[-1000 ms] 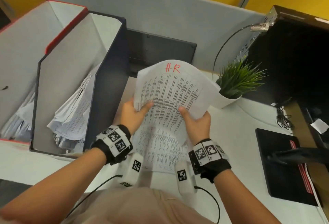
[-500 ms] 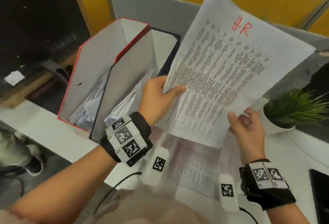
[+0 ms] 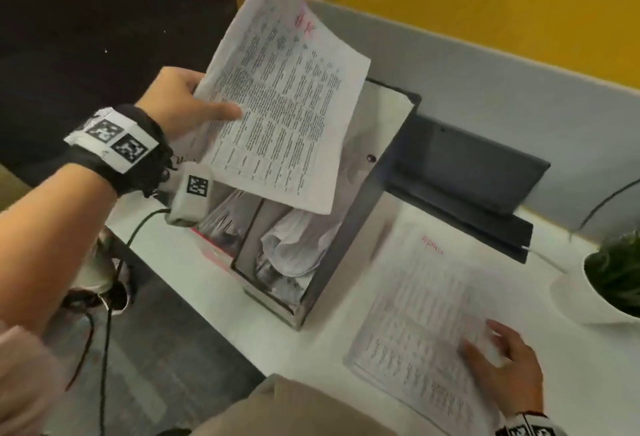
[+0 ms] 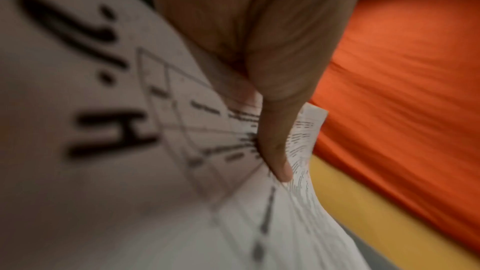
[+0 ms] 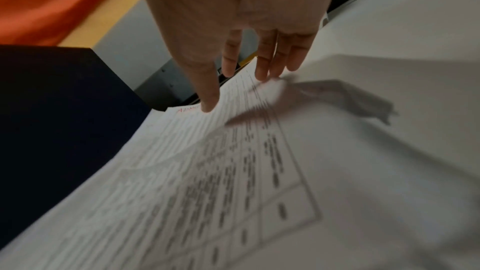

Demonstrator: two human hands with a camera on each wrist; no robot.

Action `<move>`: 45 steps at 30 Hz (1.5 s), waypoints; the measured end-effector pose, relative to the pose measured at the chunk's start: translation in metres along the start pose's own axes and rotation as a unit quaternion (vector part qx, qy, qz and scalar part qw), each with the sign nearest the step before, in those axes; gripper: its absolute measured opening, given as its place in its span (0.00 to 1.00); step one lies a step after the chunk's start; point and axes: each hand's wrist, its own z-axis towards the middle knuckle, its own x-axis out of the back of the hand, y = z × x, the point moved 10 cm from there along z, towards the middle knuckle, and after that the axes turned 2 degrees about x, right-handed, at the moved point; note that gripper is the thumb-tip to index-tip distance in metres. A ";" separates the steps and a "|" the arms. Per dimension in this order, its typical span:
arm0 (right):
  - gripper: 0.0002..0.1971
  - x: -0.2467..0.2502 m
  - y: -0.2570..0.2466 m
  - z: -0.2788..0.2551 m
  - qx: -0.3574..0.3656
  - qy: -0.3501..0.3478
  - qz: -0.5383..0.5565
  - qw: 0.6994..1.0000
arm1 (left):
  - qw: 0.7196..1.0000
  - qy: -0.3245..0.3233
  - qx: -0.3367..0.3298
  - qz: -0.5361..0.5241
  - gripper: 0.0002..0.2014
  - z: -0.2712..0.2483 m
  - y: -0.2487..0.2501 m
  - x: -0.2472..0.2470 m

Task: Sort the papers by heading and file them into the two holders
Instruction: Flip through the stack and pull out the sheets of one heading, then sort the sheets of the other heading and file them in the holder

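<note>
My left hand (image 3: 188, 106) pinches the left edge of a printed sheet (image 3: 284, 99) with a red "HR" heading, holding it tilted in the air above the two holders. In the left wrist view the thumb (image 4: 275, 145) presses on that sheet (image 4: 130, 171). The dark holder (image 3: 349, 227) and the red-edged holder (image 3: 214, 252) beside it each hold several papers. My right hand (image 3: 498, 359) lies with straight fingers on the stack of papers (image 3: 426, 324) on the desk; its top sheet bears a red heading. The right wrist view shows the fingers (image 5: 262, 58) over that stack (image 5: 207, 171).
A potted plant (image 3: 613, 279) in a white pot stands at the right edge. A dark flat device (image 3: 464, 172) lies behind the holders against the grey partition (image 3: 519, 89). The desk edge (image 3: 214, 324) runs diagonally below the holders, with floor and cables at the left.
My left hand has carried the HR sheet left, over the holders. My right hand has let go of it and dropped onto the stack on the desk.
</note>
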 end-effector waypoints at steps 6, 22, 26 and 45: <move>0.33 -0.011 0.003 -0.006 0.013 -0.012 -0.121 0.992 | 0.982 -0.015 -0.002 0.189 0.12 0.027 -0.028 -0.027; 0.33 -0.015 0.014 -0.008 0.005 -0.020 -0.126 0.992 | 0.930 -0.112 -0.059 0.346 0.33 0.037 -0.063 -0.120; 0.33 -0.016 0.012 -0.007 0.007 -0.023 -0.127 0.992 | 0.930 -0.058 -0.136 0.337 0.35 0.033 -0.032 -0.110; 0.31 -0.013 0.010 -0.014 -0.009 -0.017 -0.073 0.997 | 0.952 -0.138 -0.270 -0.044 0.10 -0.113 0.138 -0.264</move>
